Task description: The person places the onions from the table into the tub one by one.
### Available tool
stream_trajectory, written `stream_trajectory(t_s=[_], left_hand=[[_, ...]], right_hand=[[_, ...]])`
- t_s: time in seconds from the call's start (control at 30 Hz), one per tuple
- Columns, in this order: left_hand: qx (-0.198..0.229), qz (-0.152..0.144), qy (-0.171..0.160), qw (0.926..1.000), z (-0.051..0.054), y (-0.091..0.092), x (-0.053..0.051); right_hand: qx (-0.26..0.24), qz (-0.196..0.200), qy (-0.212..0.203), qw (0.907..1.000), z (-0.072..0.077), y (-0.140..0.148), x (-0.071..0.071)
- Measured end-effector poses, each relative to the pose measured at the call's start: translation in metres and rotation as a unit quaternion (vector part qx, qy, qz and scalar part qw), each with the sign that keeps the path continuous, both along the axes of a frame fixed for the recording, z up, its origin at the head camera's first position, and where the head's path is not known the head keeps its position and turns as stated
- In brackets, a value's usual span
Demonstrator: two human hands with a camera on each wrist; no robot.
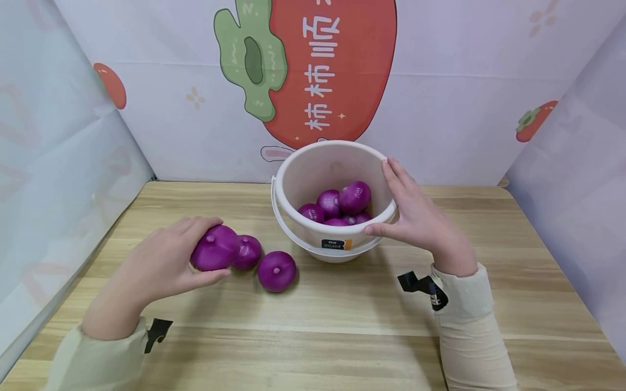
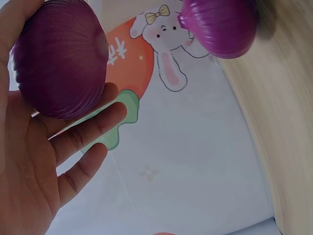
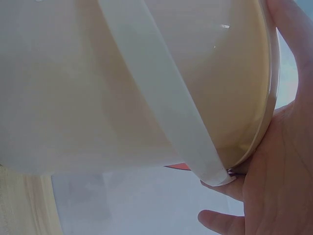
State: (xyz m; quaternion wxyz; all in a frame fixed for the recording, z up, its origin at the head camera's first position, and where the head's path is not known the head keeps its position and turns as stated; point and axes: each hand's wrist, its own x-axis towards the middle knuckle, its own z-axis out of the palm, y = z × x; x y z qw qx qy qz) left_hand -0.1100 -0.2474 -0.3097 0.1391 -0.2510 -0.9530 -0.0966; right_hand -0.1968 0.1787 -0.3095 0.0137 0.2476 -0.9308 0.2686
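My left hand (image 1: 166,255) grips a purple onion (image 1: 214,248) between thumb and fingers on the left side of the table. In the left wrist view this onion (image 2: 61,58) sits in the fingers, with the lower ones extended. Just right of it on the table are two more purple onions, one (image 1: 248,253) close against it in view and one (image 1: 276,272) nearer. A white bucket (image 1: 304,239) stands at the back, with several purple onions (image 1: 354,197) inside. My right hand (image 1: 420,220) rests against the bucket's right rim, thumb at the front, fingers extended, holding nothing.
The bucket's white handle (image 3: 161,93) hangs down around its front. A wood-grain table (image 1: 313,347) lies under everything. Behind it rises a pale printed backdrop (image 1: 455,125), and pale sheets stand at the left (image 1: 58,179) and right (image 1: 582,184).
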Motion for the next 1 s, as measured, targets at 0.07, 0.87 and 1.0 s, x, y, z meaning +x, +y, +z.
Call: stream_trajectory(t_s=[0.07,0.87,1.0], left_hand=[[0.000,-0.005,0.003,1.0000,0.002,0.002,-0.002],[0.012,-0.039,0.042,0.9983,0.005,0.017,-0.010],[0.019,-0.050,0.054,0.9971,0.006,0.020,-0.013]], right_hand=[[-0.001,0.001,0.001,1.0000,0.000,0.000,0.000],[-0.003,0.003,0.013,0.9999,-0.002,0.001,-0.002],[-0.003,0.003,0.014,0.9999,-0.002,0.000,-0.002]])
